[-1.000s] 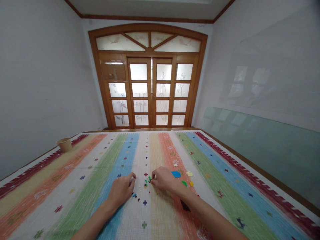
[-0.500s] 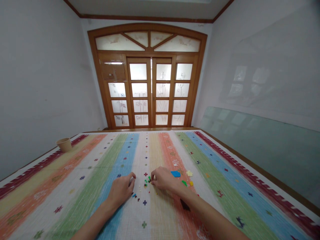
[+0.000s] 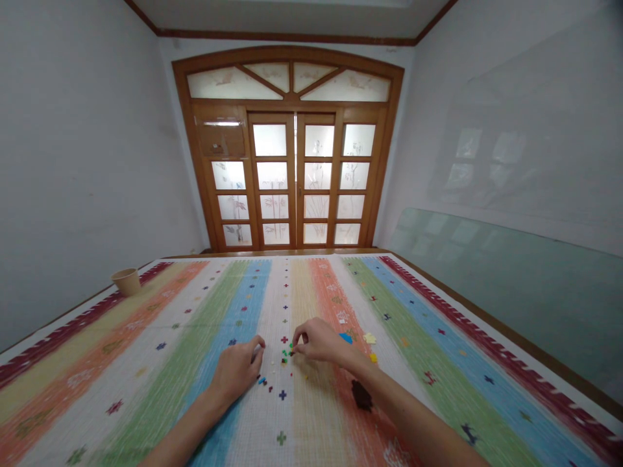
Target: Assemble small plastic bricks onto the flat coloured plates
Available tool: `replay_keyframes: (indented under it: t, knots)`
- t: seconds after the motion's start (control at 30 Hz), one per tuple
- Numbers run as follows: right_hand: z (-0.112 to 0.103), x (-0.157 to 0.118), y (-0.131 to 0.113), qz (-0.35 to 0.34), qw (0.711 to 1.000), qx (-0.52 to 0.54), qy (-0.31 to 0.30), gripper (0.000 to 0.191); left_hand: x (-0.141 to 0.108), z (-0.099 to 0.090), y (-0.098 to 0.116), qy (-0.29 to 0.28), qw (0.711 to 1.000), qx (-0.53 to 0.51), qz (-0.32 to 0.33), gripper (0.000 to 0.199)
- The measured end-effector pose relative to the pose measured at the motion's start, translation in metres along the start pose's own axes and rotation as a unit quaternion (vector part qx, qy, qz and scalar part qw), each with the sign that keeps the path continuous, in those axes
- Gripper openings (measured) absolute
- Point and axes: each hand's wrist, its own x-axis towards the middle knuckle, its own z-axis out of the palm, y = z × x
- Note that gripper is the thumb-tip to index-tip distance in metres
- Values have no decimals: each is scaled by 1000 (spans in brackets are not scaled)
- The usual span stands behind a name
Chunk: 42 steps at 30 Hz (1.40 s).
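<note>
My left hand (image 3: pixel 238 368) rests on the striped cloth with its fingers curled around a small whitish piece (image 3: pixel 256 351). Tiny blue pieces (image 3: pixel 261 381) and dark red ones (image 3: pixel 270 389) lie just beside its fingertips. My right hand (image 3: pixel 314 340) is over the yellow stripe, thumb and index finger pinched beside small green pieces (image 3: pixel 285 353); whatever is between the fingertips is too small to make out. To the right of that hand lie a blue piece (image 3: pixel 346 338), a pale yellow piece (image 3: pixel 370 338) and a bright yellow one (image 3: pixel 373 357). A dark brown piece (image 3: pixel 361 395) lies beside my right forearm.
A paper cup (image 3: pixel 126 282) stands at the table's far left edge. The striped tablecloth (image 3: pixel 185 350) covers the table. A greenish glass panel (image 3: pixel 501 272) leans along the right wall, and wooden doors with glass panes (image 3: pixel 294 181) are beyond the table.
My right hand has shifted slightly, its wrist and forearm now covering more of the blue piece and the green piece near it. More of the dark brown piece shows. My left hand has hardly moved.
</note>
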Motion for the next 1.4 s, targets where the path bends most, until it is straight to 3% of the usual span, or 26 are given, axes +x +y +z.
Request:
replay_keyframes:
  t: [0.17,0.33,0.53,0.73,1.2,1.4]
  knots:
    - [-14,0,-2,-8,994,110,4,13,0,2,-2,5,1000,1,4,27]
    - [-24,0,-1,-34,969,243,1,15,0,3,-3,3,1000,-1,1,27]
    - [-33,-6,-6,-24,918,395,-11,24,0,0,-1,-3,1000,-3,2,30]
    - [-43,-13,-15,-15,845,533,-40,31,0,-2,0,-3,1000,-3,1,29]
    - [-54,-21,-21,-13,744,661,-94,36,0,0,-1,3,1000,8,0,28]
    - [-56,-24,-25,-32,724,678,-118,39,-1,-1,0,-1,1000,-6,-4,28]
